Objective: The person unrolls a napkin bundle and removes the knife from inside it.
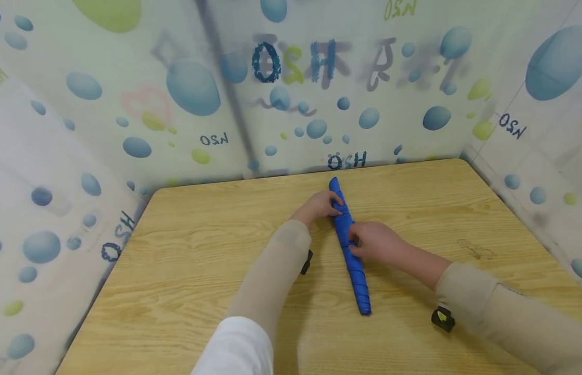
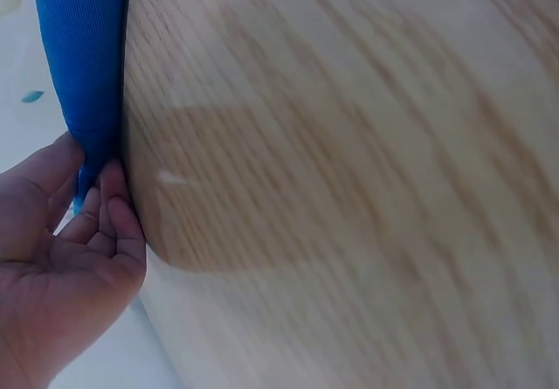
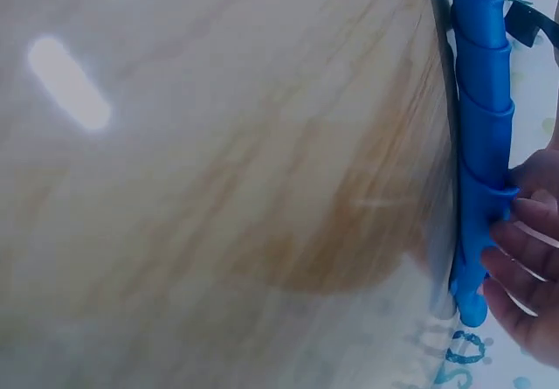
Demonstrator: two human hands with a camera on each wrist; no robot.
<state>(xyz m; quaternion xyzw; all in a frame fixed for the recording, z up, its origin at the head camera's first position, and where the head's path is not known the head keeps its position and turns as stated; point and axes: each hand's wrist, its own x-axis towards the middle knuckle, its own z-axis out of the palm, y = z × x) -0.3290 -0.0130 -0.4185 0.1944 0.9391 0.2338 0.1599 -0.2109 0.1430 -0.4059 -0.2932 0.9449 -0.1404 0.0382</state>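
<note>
White sleeve (image 1: 236, 346) comes in closest, lower edge, over a beige undersleeve (image 1: 274, 268) on the person's left arm. Blue roll (image 1: 344, 234) lies lengthwise on the wooden tabletop (image 1: 187, 291), right of centre, far end near the back edge and leaning a bit left. Long, narrow, slightly glossy; overlapping wraps leave ring-like seams, closest together toward the near end. In the left wrist view its surface looks finely ribbed. Both hands are on it. Left hand (image 1: 322, 204): nearly closed, thumb and fingers pinching the roll toward its far end. Right hand (image 1: 377, 242): half open, fingers curved, tips against the roll's right side around the middle; can't tell if it pinches. Black device (image 1: 443, 319) under the right cuff. Dotted, lettered sheet (image 1: 295, 140) behind.
</note>
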